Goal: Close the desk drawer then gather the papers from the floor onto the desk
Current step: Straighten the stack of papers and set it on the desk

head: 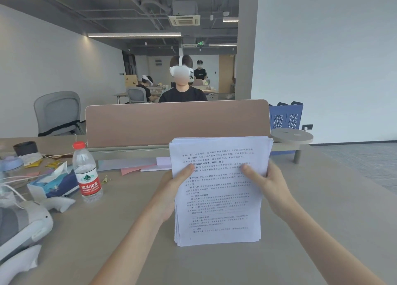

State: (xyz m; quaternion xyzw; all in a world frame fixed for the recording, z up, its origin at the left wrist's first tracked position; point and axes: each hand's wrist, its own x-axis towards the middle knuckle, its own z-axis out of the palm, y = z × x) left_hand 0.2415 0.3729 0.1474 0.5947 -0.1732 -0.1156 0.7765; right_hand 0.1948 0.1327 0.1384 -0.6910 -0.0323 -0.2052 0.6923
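- Both thumbs press on the printed front sheet; the other fingers are hidden behind it.
- The left hand (171, 190) and right hand (267, 184) are closed on the side edges of a thick stack of white printed papers (218, 190).
- The stack stands upright, its bottom edge on the pale grey-beige desk (129, 231).
- A clear plastic water bottle with a red cap (87, 173) stands to the left, beside a blue tissue pack (53, 183).
- A tan divider panel (176, 121) rises behind the stack.

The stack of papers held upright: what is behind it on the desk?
Behind the stack of papers, a white notepad and pink sheets lie by the divider panel. Their right parts are covered by the stack.
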